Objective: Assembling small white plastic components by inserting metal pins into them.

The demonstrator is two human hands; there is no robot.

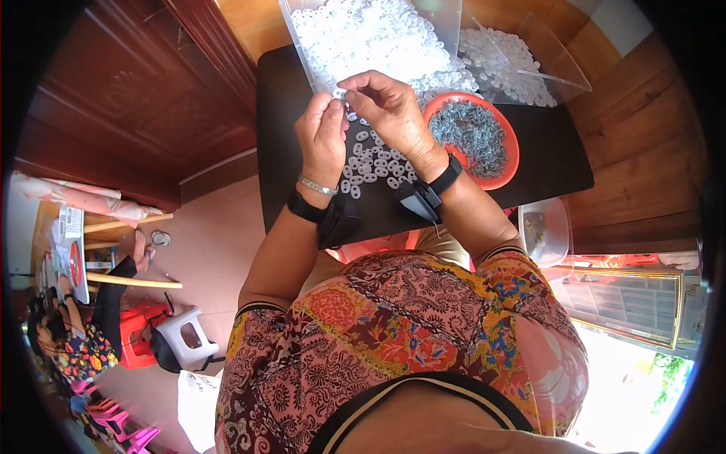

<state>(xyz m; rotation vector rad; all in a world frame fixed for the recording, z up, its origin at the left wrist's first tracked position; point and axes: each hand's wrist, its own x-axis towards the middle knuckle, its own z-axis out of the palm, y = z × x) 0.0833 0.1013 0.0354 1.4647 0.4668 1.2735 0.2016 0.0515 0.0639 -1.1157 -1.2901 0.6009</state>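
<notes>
My left hand (321, 140) is closed in a pinch on a small white oval plastic piece (339, 93) with holes. The fingers of my right hand (392, 113) are pinched together against the same piece; whatever sits between their tips is too small to make out. Below my hands, several loose white oval pieces (368, 168), each with two holes, lie scattered on the dark table (299, 98). Right of my right hand stands an orange-red bowl (511, 151) filled with small slender grey-blue parts (473, 136).
A clear bin (296, 45) heaped with white pieces tips toward me at the table's back. Another clear bin (563, 76) with white pieces stands right of it. A translucent tub (556, 231) is below the table's right edge. Far left, another person (83, 344) sits near stools (189, 337).
</notes>
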